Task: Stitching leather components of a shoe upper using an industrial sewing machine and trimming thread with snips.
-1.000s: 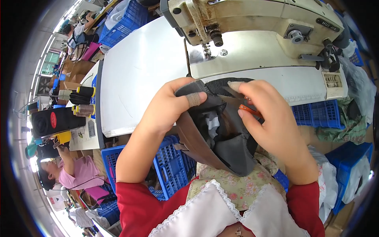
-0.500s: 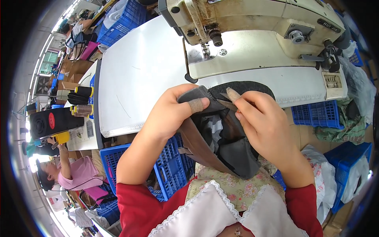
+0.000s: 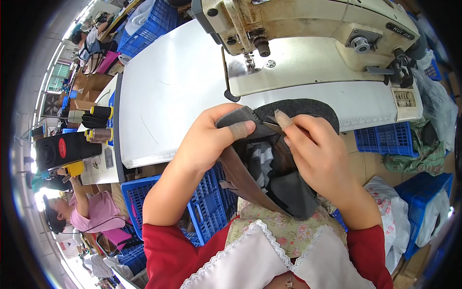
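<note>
A brown-and-grey shoe upper (image 3: 250, 185) with dark lining hangs in front of my chest, its opening facing up. My left hand (image 3: 204, 137) pinches the grey edge of the upper between thumb and fingers. In my right hand (image 3: 317, 149) are small metal thread snips (image 3: 273, 126), their pointed blades at the seam beside the dark tongue-like flap. Most of the snips is hidden by my fingers. Tan tape wraps my left thumb and a digit of my right hand.
Beyond my hands stands a sewing machine (image 3: 308, 58) on a white table (image 3: 163, 86). Blue crates (image 3: 207, 212) sit below and to the right (image 3: 385, 139). Thread spools (image 3: 101, 123) are at left, where a co-worker in pink (image 3: 98, 212) sits. Plastic bags (image 3: 392, 216) lie at right.
My right hand has shifted slightly with the snips, whose blades now sit a little differently at the seam. The upper has tilted slightly. My left hand keeps its grip.
</note>
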The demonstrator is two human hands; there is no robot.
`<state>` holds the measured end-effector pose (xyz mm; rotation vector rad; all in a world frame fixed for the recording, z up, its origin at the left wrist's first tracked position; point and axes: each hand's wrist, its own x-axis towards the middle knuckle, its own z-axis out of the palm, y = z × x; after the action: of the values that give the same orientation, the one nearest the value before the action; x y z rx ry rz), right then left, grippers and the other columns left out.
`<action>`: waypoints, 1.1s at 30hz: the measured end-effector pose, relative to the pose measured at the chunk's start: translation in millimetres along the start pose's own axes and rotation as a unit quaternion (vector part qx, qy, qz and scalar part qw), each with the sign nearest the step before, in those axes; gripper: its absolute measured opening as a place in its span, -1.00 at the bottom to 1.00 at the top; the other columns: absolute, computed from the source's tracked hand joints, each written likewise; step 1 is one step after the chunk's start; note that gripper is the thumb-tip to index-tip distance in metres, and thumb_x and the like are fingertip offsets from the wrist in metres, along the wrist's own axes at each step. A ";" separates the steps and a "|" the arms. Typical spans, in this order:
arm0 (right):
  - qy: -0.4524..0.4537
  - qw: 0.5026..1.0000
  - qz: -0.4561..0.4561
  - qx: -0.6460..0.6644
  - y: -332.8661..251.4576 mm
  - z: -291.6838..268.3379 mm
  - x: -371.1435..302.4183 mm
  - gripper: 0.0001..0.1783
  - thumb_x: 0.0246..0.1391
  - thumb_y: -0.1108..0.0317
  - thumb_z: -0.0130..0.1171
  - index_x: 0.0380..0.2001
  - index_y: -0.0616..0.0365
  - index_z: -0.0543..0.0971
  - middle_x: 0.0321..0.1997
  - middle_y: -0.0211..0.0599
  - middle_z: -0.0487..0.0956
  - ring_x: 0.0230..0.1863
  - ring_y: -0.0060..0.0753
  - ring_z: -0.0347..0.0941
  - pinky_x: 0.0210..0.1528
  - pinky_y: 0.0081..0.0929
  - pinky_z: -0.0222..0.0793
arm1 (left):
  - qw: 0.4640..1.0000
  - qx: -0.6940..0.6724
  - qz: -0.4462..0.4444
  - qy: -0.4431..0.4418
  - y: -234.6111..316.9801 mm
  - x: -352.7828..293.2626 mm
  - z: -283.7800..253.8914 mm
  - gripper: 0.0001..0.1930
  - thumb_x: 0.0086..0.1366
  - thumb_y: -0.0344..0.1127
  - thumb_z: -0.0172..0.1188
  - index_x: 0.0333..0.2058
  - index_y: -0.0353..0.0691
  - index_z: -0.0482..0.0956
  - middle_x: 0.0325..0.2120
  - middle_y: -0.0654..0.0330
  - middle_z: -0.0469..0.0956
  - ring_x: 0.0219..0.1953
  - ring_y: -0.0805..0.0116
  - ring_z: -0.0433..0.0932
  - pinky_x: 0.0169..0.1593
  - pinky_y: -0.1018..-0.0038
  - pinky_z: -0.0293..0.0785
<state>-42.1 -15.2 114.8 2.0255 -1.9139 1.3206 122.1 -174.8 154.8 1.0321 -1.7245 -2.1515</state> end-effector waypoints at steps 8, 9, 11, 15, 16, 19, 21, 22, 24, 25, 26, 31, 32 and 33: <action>-0.018 0.999 -0.015 -0.030 -1.8 -8.2 -0.5 -0.49 -0.10 0.57 0.19 0.04 0.25 0.57 -0.22 -0.27 0.51 -0.32 -0.26 0.46 -0.31 -0.41 0.42 | 1.000 -0.012 -0.006 -0.016 -5.9 0.1 -1.4 -0.81 0.22 -0.41 0.31 -0.20 -0.35 0.62 -0.35 0.27 0.63 -0.29 0.51 0.54 -0.15 0.54 0.46; -0.019 1.000 0.008 -0.014 -4.4 -13.6 1.1 -0.49 -0.10 0.57 0.20 0.03 0.25 0.58 -0.21 -0.27 0.52 -0.32 -0.26 0.47 -0.31 -0.40 0.43 | 1.000 -0.014 -0.005 -0.021 -7.2 0.3 -1.3 -0.80 0.22 -0.41 0.31 -0.20 -0.35 0.62 -0.35 0.27 0.63 -0.29 0.52 0.54 -0.15 0.54 0.47; -0.015 0.999 0.029 0.012 -5.7 -17.3 2.8 -0.50 -0.08 0.59 0.22 0.03 0.22 0.58 -0.21 -0.26 0.53 -0.31 -0.26 0.49 -0.30 -0.39 0.44 | 1.000 0.004 -0.005 -0.008 -6.0 -1.4 1.7 -0.81 0.21 -0.42 0.31 -0.21 -0.35 0.61 -0.36 0.26 0.62 -0.30 0.50 0.55 -0.16 0.54 0.47; -0.020 1.000 0.021 0.004 -8.4 -18.9 6.4 -0.47 -0.10 0.60 0.21 0.05 0.24 0.57 -0.21 -0.25 0.52 -0.31 -0.25 0.49 -0.30 -0.39 0.44 | 1.000 0.027 -0.004 -0.008 -2.7 -3.1 7.7 -0.80 0.20 -0.42 0.32 -0.22 -0.35 0.60 -0.37 0.25 0.61 -0.31 0.49 0.55 -0.17 0.53 0.48; -0.021 1.000 0.020 0.001 -7.4 -17.9 6.8 -0.46 -0.12 0.60 0.20 0.05 0.25 0.56 -0.22 -0.24 0.52 -0.30 -0.24 0.49 -0.30 -0.39 0.44 | 1.000 0.027 -0.004 -0.008 -2.7 -3.3 8.4 -0.80 0.20 -0.42 0.32 -0.22 -0.35 0.60 -0.37 0.25 0.61 -0.31 0.49 0.55 -0.17 0.53 0.48; -0.017 1.000 0.013 -0.002 -5.0 -12.9 4.5 -0.43 -0.14 0.61 0.20 0.07 0.27 0.55 -0.23 -0.22 0.50 -0.29 -0.23 0.49 -0.29 -0.39 0.45 | 0.999 0.039 -0.005 -0.001 -4.0 -3.9 9.0 -0.78 0.20 -0.42 0.33 -0.20 -0.35 0.60 -0.37 0.24 0.62 -0.31 0.49 0.55 -0.17 0.53 0.48; -0.013 1.000 0.008 -0.002 -4.5 -10.9 3.9 -0.42 -0.15 0.61 0.19 0.08 0.28 0.55 -0.24 -0.22 0.50 -0.29 -0.23 0.49 -0.29 -0.39 0.45 | 0.999 0.040 0.009 -0.017 -4.8 -3.9 8.3 -0.82 0.23 -0.40 0.30 -0.21 -0.35 0.62 -0.37 0.29 0.62 -0.30 0.52 0.53 -0.18 0.55 0.46; -0.009 1.000 0.009 0.000 -4.6 -10.0 4.2 -0.42 -0.14 0.61 0.19 0.07 0.27 0.55 -0.24 -0.22 0.50 -0.29 -0.24 0.49 -0.29 -0.39 0.45 | 0.999 0.040 0.009 -0.016 -5.5 -4.1 7.9 -0.82 0.23 -0.40 0.30 -0.21 -0.35 0.62 -0.37 0.29 0.62 -0.30 0.52 0.53 -0.18 0.55 0.46; -0.006 1.000 0.010 0.001 -4.8 -9.6 4.5 -0.43 -0.13 0.61 0.19 0.07 0.27 0.55 -0.24 -0.23 0.50 -0.30 -0.25 0.49 -0.29 -0.40 0.45 | 0.999 0.027 -0.003 -0.019 -6.1 -3.9 7.4 -0.82 0.23 -0.41 0.31 -0.22 -0.34 0.63 -0.37 0.29 0.62 -0.30 0.53 0.53 -0.18 0.56 0.46; -0.008 1.000 0.017 0.010 -5.0 -10.0 4.5 -0.44 -0.13 0.61 0.19 0.07 0.27 0.56 -0.25 -0.23 0.50 -0.30 -0.26 0.49 -0.30 -0.40 0.45 | 0.999 0.027 -0.003 -0.020 -5.9 -3.9 7.7 -0.82 0.23 -0.41 0.31 -0.22 -0.34 0.63 -0.37 0.29 0.62 -0.30 0.53 0.53 -0.18 0.56 0.46; -0.009 0.999 0.024 0.020 -5.1 -10.6 4.6 -0.45 -0.12 0.61 0.19 0.06 0.27 0.56 -0.25 -0.23 0.50 -0.30 -0.27 0.50 -0.30 -0.41 0.45 | 0.999 0.034 -0.003 -0.016 -5.8 -3.8 8.2 -0.82 0.23 -0.41 0.31 -0.22 -0.34 0.63 -0.37 0.29 0.62 -0.30 0.53 0.53 -0.18 0.56 0.46; -0.011 1.000 0.019 0.022 -5.5 -11.8 5.0 -0.47 -0.11 0.61 0.20 0.05 0.27 0.57 -0.25 -0.23 0.51 -0.31 -0.27 0.49 -0.31 -0.41 0.44 | 0.999 0.031 -0.001 -0.022 -5.7 -2.5 8.2 -0.83 0.23 -0.41 0.31 -0.22 -0.33 0.63 -0.37 0.30 0.62 -0.30 0.54 0.53 -0.18 0.56 0.46; -0.012 1.000 0.015 0.019 -5.5 -12.0 5.2 -0.46 -0.12 0.62 0.20 0.05 0.28 0.57 -0.25 -0.23 0.50 -0.31 -0.27 0.49 -0.31 -0.41 0.44 | 0.999 0.035 0.002 -0.024 -5.8 -2.1 8.1 -0.83 0.23 -0.41 0.31 -0.22 -0.33 0.63 -0.37 0.30 0.62 -0.30 0.54 0.53 -0.18 0.56 0.46; -0.012 1.000 0.016 0.019 -5.8 -12.6 5.4 -0.46 -0.12 0.62 0.20 0.05 0.28 0.57 -0.25 -0.23 0.50 -0.31 -0.27 0.49 -0.31 -0.41 0.44 | 0.999 0.040 0.004 -0.024 -6.1 -2.0 7.8 -0.82 0.23 -0.41 0.31 -0.21 -0.33 0.63 -0.37 0.30 0.62 -0.30 0.54 0.53 -0.18 0.56 0.46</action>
<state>-44.6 -11.0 128.9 2.0467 -1.9533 1.3552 120.3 -165.7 150.5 0.9978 -1.8465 -2.1362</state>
